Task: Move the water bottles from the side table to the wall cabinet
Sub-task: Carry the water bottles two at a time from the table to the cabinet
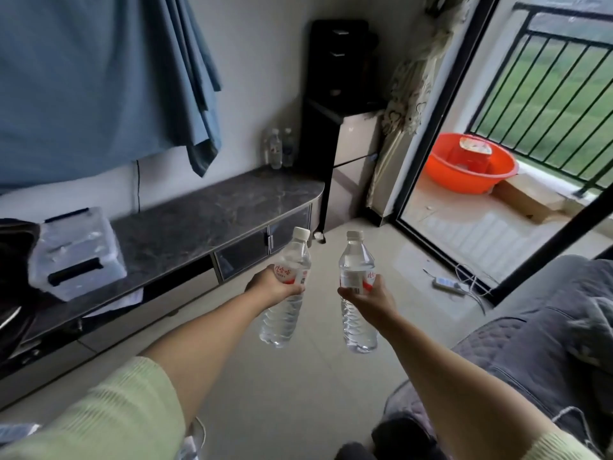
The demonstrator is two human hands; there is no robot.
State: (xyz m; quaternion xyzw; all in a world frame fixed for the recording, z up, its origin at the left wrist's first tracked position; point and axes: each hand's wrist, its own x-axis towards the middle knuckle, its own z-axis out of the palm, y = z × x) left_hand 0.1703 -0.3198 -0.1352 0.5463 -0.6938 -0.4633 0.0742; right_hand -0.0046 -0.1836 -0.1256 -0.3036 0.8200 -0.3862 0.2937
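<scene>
The left hand (pixel 275 287) wraps its fingers round the label of one clear plastic water bottle with a white cap (pixel 287 287), carried in the air and tilted slightly right. The right hand (pixel 371 298) grips a second, matching bottle (pixel 356 290) upright, just beside the first and not touching it. Both hang over the pale floor, off the front edge of the long dark marble-topped wall cabinet (pixel 205 217). To finish well, I would keep both grips at the label, carry them level, and stand each down on the bare top. Two bottles are in hand; at the cabinet's far right corner stand what look like three more bottles (pixel 278 149), though blur makes that uncertain. One translucent plastic storage box (pixel 78 252) sits at the left end.
</scene>
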